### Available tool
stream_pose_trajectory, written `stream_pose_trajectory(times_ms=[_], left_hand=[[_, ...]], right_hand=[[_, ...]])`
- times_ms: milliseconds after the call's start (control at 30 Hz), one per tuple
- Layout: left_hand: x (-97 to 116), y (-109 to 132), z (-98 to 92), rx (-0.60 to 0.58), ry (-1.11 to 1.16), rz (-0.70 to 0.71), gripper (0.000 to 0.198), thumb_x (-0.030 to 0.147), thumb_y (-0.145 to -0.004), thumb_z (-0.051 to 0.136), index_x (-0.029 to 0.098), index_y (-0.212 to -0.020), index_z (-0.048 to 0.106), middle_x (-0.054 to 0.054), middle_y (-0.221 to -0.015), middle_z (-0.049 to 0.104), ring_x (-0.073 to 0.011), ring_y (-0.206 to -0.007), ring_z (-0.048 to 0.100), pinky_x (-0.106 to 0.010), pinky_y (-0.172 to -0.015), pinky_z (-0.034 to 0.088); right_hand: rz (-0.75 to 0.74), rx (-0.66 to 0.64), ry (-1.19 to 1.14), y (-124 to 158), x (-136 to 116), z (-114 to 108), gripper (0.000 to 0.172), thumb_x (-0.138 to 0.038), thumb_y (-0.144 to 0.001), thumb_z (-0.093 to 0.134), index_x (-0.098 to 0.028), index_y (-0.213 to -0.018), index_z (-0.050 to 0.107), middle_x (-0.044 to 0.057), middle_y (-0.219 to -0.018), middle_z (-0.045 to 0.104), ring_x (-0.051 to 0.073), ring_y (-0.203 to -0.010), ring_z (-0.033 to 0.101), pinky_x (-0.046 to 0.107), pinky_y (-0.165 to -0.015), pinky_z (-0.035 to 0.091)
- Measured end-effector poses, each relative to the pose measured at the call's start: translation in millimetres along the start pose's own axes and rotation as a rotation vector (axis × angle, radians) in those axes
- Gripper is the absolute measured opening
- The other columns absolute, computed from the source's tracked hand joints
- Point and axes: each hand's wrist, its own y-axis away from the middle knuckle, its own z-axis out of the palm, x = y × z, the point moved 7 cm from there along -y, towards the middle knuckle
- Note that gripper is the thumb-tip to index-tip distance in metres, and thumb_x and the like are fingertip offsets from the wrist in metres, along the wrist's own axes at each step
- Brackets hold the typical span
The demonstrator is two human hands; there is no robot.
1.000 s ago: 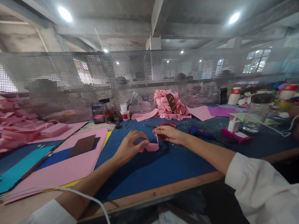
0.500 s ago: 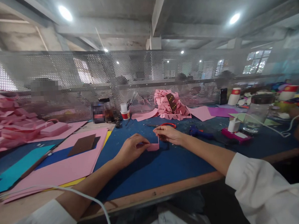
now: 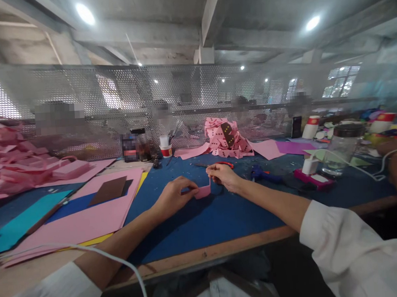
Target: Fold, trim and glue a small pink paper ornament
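Observation:
A small pink foam or paper strip (image 3: 203, 192) is held between my hands above the blue mat (image 3: 203, 229). My left hand (image 3: 176, 192) pinches its left end between thumb and fingers. At the other end, where the strip bends upward, my right hand (image 3: 223, 174) has it between closed fingertips. Just behind my right hand lie scissors (image 3: 228, 165) with red handles, partly covered by that hand. A blue glue gun (image 3: 266, 175) rests to the right of my right wrist.
Pink sheets (image 3: 98, 224) and a brown piece (image 3: 108, 190) lie left, before a heap of pink strips (image 3: 18, 164). Pink dotted pieces (image 3: 223, 138) are piled at the back. A glass jar (image 3: 341, 151) and magenta box (image 3: 314, 178) stand right. A white cable (image 3: 125, 263) crosses my left forearm.
Both hands stay almost in place on the pink strip. My right hand has shifted very slightly, and the view has tilted a little.

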Motion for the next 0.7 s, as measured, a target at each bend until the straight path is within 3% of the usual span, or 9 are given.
stream_pose_trajectory(times_ms=[400, 700], left_hand=[[-11.3, 0.3, 1.5, 0.000, 0.048, -0.130, 0.020, 0.037, -0.087, 0.059, 0.021, -0.089, 0.073, -0.002, -0.084, 0.064, -0.0137, -0.067, 0.061, -0.026, -0.067, 0.050], [-10.6, 0.8, 0.5, 0.012, 0.046, -0.134, 0.021, 0.038, -0.087, 0.060, 0.022, -0.089, 0.073, -0.002, -0.084, 0.064, -0.0143, -0.070, 0.063, -0.026, -0.067, 0.049]], right_hand=[[-0.021, -0.109, -0.046, 2.1, -7.2, 2.1, 0.019, -0.032, -0.090, 0.057, -0.016, -0.089, 0.067, 0.003, -0.079, 0.067, 0.008, -0.065, 0.060, 0.019, -0.059, 0.048], [-0.015, -0.088, -0.038, 5.8, -9.4, 3.2, 0.015, -0.029, -0.082, 0.069, -0.018, -0.092, 0.067, -0.001, -0.075, 0.064, 0.007, -0.061, 0.057, 0.017, -0.057, 0.047]])
